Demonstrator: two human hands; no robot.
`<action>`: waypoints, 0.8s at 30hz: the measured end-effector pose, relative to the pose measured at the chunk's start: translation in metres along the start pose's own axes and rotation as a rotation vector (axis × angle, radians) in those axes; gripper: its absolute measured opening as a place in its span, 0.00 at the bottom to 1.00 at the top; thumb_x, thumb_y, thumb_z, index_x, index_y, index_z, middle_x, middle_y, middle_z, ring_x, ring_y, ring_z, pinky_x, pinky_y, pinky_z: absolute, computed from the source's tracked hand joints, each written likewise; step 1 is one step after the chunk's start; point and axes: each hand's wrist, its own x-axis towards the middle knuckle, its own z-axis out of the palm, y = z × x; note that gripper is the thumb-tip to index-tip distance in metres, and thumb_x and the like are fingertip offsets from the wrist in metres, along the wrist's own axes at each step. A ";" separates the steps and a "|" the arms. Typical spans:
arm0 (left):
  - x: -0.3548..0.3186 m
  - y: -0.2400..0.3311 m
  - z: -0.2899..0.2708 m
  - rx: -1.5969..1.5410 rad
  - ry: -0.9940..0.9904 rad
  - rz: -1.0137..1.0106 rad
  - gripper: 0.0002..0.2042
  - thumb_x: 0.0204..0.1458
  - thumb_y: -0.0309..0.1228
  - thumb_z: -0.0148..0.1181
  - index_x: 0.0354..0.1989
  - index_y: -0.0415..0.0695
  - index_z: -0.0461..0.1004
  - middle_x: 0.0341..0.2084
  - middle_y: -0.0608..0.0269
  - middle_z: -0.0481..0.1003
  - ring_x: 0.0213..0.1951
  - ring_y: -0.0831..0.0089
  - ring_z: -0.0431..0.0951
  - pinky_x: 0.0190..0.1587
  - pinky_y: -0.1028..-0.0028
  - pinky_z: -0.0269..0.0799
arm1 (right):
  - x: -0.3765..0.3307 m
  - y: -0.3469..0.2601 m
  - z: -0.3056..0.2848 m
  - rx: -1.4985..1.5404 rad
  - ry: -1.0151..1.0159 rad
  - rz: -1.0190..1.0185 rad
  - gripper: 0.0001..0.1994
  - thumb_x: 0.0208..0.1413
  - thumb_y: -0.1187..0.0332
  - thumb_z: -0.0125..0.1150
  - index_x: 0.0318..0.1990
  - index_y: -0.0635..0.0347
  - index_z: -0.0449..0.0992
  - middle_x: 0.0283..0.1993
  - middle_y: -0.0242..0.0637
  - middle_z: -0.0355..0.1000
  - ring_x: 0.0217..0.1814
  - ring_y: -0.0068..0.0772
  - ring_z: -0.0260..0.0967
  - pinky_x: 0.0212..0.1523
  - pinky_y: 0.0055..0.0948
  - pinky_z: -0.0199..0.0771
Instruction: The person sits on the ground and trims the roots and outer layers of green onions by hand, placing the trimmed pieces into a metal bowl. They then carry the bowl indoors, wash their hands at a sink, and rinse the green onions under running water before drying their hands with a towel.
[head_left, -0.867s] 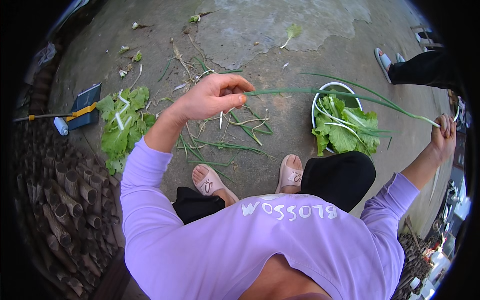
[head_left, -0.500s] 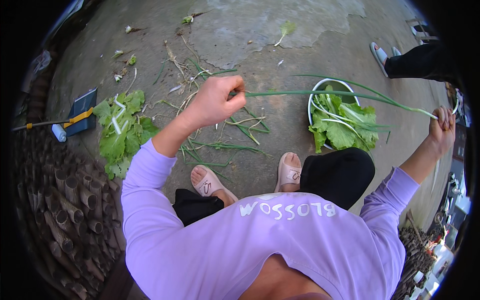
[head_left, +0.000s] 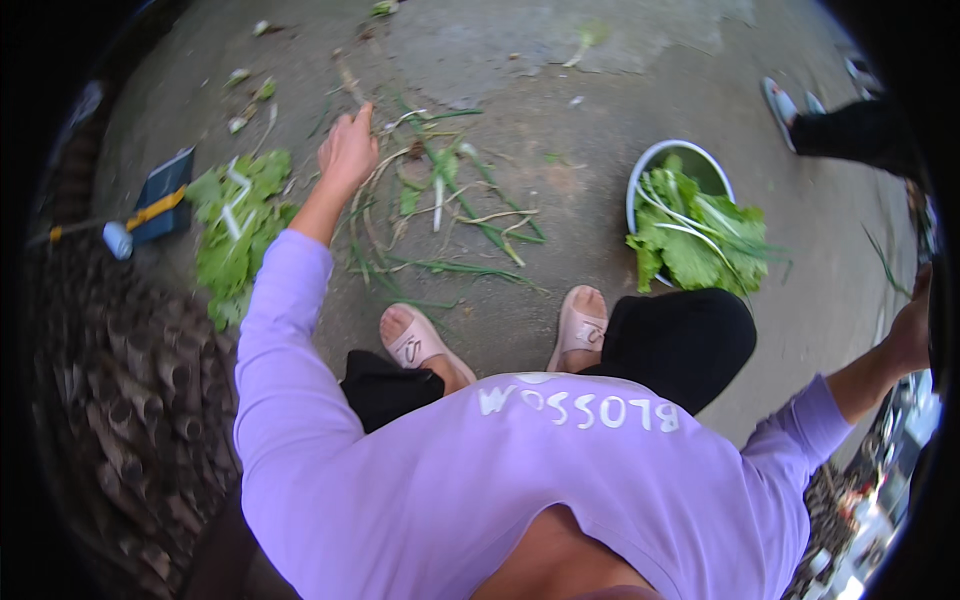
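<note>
My left hand (head_left: pixel 348 152) is over the scattered scallion scraps (head_left: pixel 440 200) on the ground, index finger stretched out and nothing visible in its grasp. Withered stems and green leaves lie just beyond and beside it. My right hand (head_left: pixel 912 325) is stretched far out to the right, its fingers partly cut off by the picture's dark rim. Thin green ends of a scallion (head_left: pixel 885 262) run up from its fingers. Between my hands, a white-rimmed bowl (head_left: pixel 632 205) holds leafy lettuce (head_left: pixel 700 235) with white-stemmed scallions (head_left: pixel 690 232) across it.
Lettuce leaves (head_left: pixel 240 240) with white stalk pieces lie at the left, near a dustpan (head_left: pixel 163 205) and stacked logs (head_left: pixel 130 400). My sandalled feet (head_left: pixel 415 340) stand before the scraps. Another person's leg (head_left: pixel 850 132) and slippers show at the upper right.
My left hand has let go of the scallion and moved left and away, over the scraps. My right hand has moved right and slightly down with the scallion, which no longer spans between my hands.
</note>
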 end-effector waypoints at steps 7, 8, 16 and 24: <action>-0.018 -0.107 -0.019 0.451 -0.336 -0.293 0.11 0.51 0.29 0.48 0.38 0.41 0.77 0.37 0.53 0.77 0.45 0.55 0.76 0.46 0.55 0.70 | -0.182 0.048 0.146 0.086 -0.853 0.386 0.05 0.55 0.73 0.57 0.34 0.64 0.69 0.27 0.44 0.68 0.26 0.31 0.64 0.30 0.29 0.66; -0.026 -0.111 -0.011 0.462 -0.307 -0.208 0.11 0.52 0.30 0.48 0.37 0.41 0.76 0.37 0.52 0.77 0.45 0.54 0.76 0.46 0.55 0.70 | -0.220 0.067 0.159 0.098 -0.927 0.427 0.06 0.53 0.71 0.59 0.33 0.64 0.70 0.27 0.44 0.68 0.26 0.35 0.65 0.31 0.31 0.67; -0.047 -0.060 0.073 0.106 -0.378 -0.185 0.15 0.52 0.41 0.55 0.40 0.41 0.71 0.40 0.47 0.74 0.43 0.50 0.76 0.43 0.55 0.72 | -0.218 0.052 0.190 -0.269 -1.346 0.212 0.14 0.46 0.62 0.66 0.35 0.60 0.73 0.36 0.47 0.71 0.39 0.52 0.70 0.39 0.46 0.69; -0.046 -0.045 0.062 0.100 -0.076 -0.080 0.10 0.46 0.33 0.57 0.31 0.39 0.72 0.35 0.48 0.74 0.36 0.50 0.75 0.40 0.52 0.69 | -0.059 -0.109 0.223 0.670 -0.870 0.459 0.12 0.57 0.68 0.58 0.44 0.66 0.73 0.36 0.37 0.74 0.37 0.24 0.72 0.38 0.26 0.72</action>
